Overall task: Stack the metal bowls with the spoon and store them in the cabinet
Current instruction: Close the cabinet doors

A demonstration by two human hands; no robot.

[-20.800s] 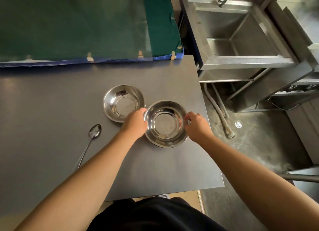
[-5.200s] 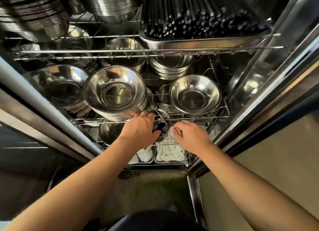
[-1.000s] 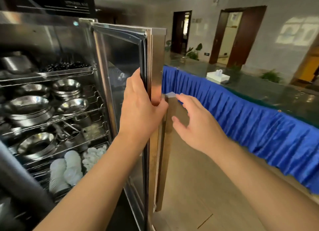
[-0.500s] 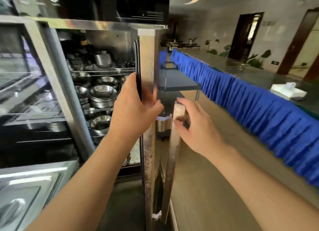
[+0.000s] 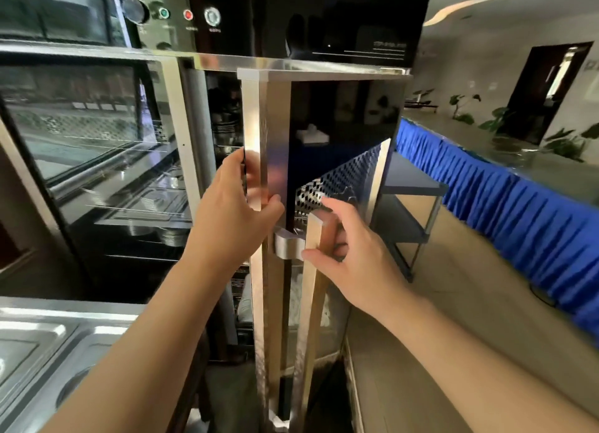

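My left hand (image 5: 231, 210) is clamped on the free vertical edge of the cabinet door (image 5: 340, 134): the fingers wrap around the inner side of the steel frame and the thumb presses on its front face. My right hand (image 5: 351, 254) is curled around the upper end of the long vertical door handle (image 5: 309, 303), thumb in front of the bar, fingers behind it; it is closed on the handle just beside the bracket that joins the bar to the frame.

The door stands partly open, at a narrow angle to the cabinet (image 5: 207, 115). Its dark glass panel reflects the room. Through the gap between the door edge and the centre post, a narrow strip of the interior is visible: stacked metal ware (image 5: 227, 121) on an upper wire shelf, and white items low down behind the door. I cannot tell the task's bowls and spoon apart from the other ware in that strip; neither hand holds them.

Above the door, the control panel (image 5: 181, 14) carries a black knob, a green button, a red button and a round dial. To the left, the second glass door (image 5: 94, 147) is closed, with trays and plates visible behind it. A steel sink unit (image 5: 42, 345) is at lower left. A counter with a pleated blue skirt (image 5: 505, 212) runs along the right, and a small shelf rack (image 5: 411, 206) stands between it and the cabinet.
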